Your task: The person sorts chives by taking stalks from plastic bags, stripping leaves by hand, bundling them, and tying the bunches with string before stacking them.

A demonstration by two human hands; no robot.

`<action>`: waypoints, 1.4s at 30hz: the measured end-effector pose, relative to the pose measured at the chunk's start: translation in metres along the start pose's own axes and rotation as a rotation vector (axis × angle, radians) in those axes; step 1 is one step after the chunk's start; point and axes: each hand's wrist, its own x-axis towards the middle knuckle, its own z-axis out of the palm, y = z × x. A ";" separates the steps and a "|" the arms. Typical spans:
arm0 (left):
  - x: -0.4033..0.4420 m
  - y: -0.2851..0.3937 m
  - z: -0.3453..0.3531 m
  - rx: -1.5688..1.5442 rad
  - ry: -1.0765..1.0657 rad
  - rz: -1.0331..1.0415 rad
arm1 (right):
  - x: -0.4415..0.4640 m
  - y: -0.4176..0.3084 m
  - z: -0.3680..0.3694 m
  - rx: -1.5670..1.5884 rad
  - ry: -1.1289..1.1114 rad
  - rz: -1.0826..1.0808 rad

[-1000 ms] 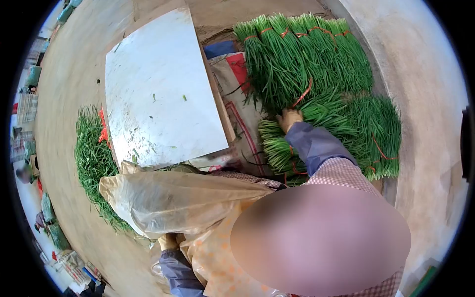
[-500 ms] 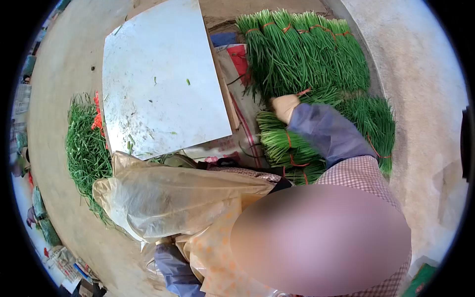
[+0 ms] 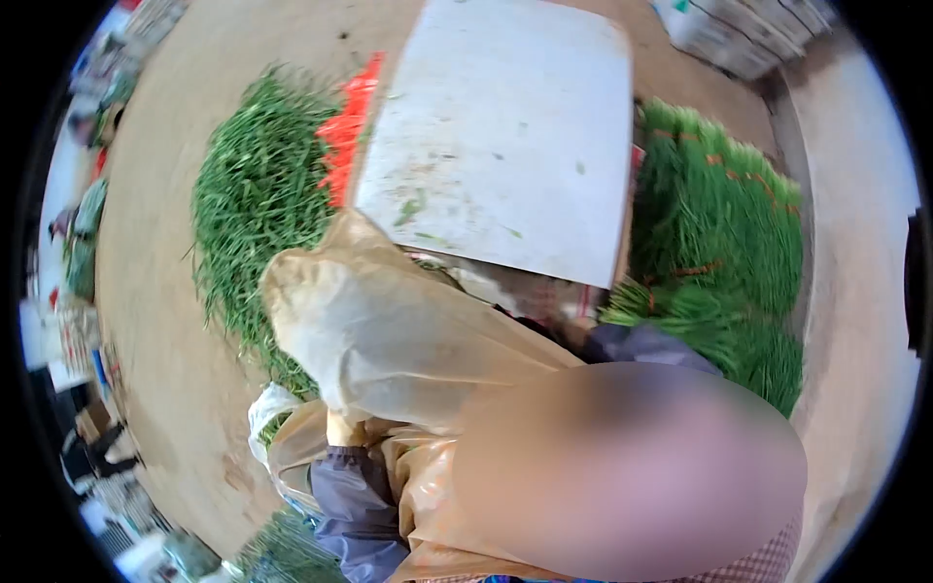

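My left hand (image 3: 345, 428), in a pale glove, is low beside the hem of my translucent tan apron (image 3: 418, 340). Its fingers are hidden, and a plastic bag (image 3: 272, 413) with greens inside lies just left of it. Close to my body, my right hand (image 3: 575, 335) is smeared by motion below the white board (image 3: 505, 126). Right of that hand, a bundle of garlic chives (image 3: 632, 301) lies with its pale ends toward it. More tied bundles of garlic chives (image 3: 724, 209) are stacked behind. Whether either hand holds anything is hidden.
Loose greens (image 3: 262, 185) are heaped left of the board, with red plastic strips (image 3: 347, 136) hanging at its edge. More greens (image 3: 287, 554) lie at bottom left. White boxes (image 3: 734, 34) stand at top right, near a low wall (image 3: 855, 194).
The view has swung left, so the board and bundles now appear farther right. My right hand has drawn back from the chive bundles toward my body. My left hand stays low by the apron.
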 end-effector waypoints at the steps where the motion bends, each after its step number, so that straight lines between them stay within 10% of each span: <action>1: -0.004 0.014 -0.003 0.021 0.028 0.055 | -0.012 0.010 0.002 0.010 -0.038 0.010; 3: -0.009 0.041 -0.009 -0.126 0.084 0.024 | -0.042 0.038 -0.005 0.032 -0.126 0.066; 5: -0.007 0.103 -0.025 -0.964 0.193 -0.452 | -0.074 0.071 -0.037 0.020 -0.182 0.224; 9: -0.013 0.106 -0.042 -0.822 0.176 -0.272 | -0.141 0.056 -0.192 -0.180 0.276 0.651; 12: -0.024 0.094 -0.048 -0.724 0.203 -0.258 | -0.131 0.042 -0.275 0.162 0.892 0.453; 14: -0.024 0.103 -0.053 -0.685 0.260 -0.191 | -0.079 -0.048 -0.325 0.579 0.928 0.233; 20: -0.031 0.121 -0.066 -0.462 0.431 -0.186 | 0.142 -0.245 -0.324 -0.291 0.679 -0.677; 25: -0.037 0.115 -0.057 -0.428 0.604 -0.112 | 0.279 -0.279 -0.321 -1.086 0.041 -0.095; 38: -0.049 0.113 -0.051 -0.203 0.354 -0.096 | 0.272 -0.210 -0.304 -0.011 0.713 -0.504; 42: -0.042 0.115 -0.040 -0.299 0.408 -0.034 | 0.228 -0.221 -0.310 0.001 0.684 -0.340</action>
